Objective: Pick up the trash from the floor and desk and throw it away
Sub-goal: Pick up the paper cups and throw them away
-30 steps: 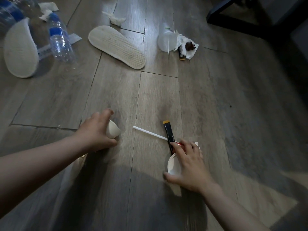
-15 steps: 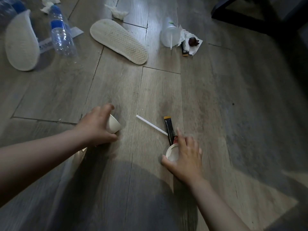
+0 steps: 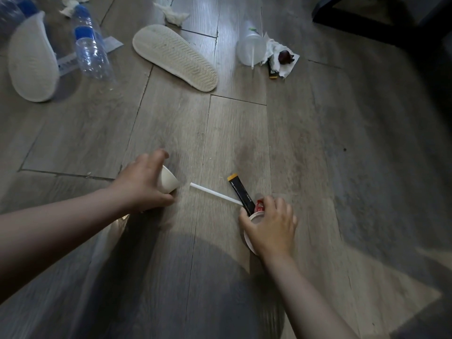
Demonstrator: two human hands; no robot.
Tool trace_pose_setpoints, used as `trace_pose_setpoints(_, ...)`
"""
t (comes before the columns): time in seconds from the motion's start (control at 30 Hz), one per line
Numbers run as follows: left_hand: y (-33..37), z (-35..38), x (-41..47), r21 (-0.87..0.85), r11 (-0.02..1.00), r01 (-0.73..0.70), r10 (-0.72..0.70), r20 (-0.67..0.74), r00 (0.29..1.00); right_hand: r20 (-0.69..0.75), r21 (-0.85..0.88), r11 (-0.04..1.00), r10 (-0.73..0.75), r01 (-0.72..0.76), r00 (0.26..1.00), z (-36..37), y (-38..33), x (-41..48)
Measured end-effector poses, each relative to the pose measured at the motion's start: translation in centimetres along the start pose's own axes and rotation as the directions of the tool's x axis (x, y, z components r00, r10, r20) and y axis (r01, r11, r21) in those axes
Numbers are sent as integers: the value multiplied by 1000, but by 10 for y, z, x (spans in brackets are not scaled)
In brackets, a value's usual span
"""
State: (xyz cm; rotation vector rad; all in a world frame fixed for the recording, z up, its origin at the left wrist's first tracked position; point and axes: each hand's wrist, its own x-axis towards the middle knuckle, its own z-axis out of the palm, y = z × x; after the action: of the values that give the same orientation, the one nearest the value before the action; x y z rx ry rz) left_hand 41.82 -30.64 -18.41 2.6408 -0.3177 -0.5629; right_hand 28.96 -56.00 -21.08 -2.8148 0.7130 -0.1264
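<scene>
Straw [image 3: 215,193]: white, flat on the floor, long axis running hand to hand. Right grip [image 3: 271,228], curled round paper cup [image 3: 247,241] and black sachet [image 3: 241,195], sat just beside one end, nearer. Left grip [image 3: 141,187], clutching small cup [image 3: 168,182], lay off the other end.

Wood floor [image 3: 318,143]: slippers [image 3: 175,56], bottle [image 3: 91,52], clear cup [image 3: 250,48], tissue [image 3: 175,15], napkin [image 3: 286,68], straw [image 3: 215,193].

Both bare forearms reach fwd, low; left hand [image 3: 144,184] curls round a small paper cup [image 3: 168,183], right hand [image 3: 271,228] grips a white cup [image 3: 255,217] from above.
</scene>
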Motion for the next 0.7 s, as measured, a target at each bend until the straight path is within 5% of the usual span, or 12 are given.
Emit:
trace_pose_setpoints(0.2, -1, 1, 1, -1, 1000, -5, 5, -2, 1000, 270, 141, 990, -54, 16, 961, -29, 10, 0)
trace_pose_setpoints(0.37, -1, 1, 1, 10, 1000, -1, 1, -8, 1000, 620, 49, 961, -243, 273, 746, -49, 37, -7)
trace_pose_setpoints(0.7, 1, 0, -1, 25, 1000, 10, -10, -15, 1000, 437, 35, 921, -364, 389, 822, -28, 20, 4)
